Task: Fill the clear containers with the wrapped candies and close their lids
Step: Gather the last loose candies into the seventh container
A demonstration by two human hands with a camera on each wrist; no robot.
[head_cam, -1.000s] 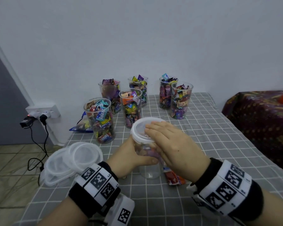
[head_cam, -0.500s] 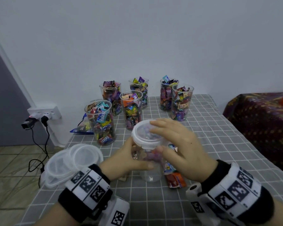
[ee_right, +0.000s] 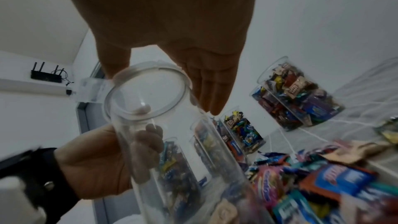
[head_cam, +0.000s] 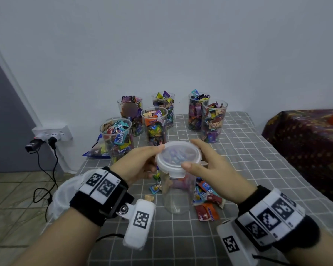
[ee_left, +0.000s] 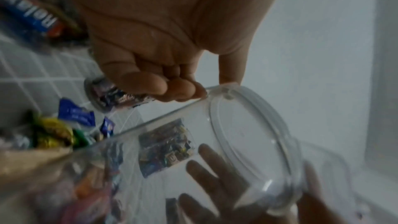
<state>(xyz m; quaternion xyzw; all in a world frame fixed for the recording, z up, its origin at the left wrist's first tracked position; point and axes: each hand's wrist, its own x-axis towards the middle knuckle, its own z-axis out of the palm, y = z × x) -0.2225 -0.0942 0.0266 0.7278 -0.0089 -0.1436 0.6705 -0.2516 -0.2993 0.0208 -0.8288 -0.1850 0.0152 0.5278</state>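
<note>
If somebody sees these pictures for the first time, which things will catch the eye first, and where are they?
First, the two hands at the centre: the left hand and right hand hold a clear container by its white lid; it looks empty. Behind it, toward the wall, six open containers packed with colourful wrapped candies stand on the grey checked tablecloth. Loose candies lie on the cloth just right of the held container.

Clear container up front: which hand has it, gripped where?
Both hands hold the clear container. The left hand wraps its upper wall, index finger on the lid rim. The right hand pinches the lid's rim with thumb and fingers.
</note>
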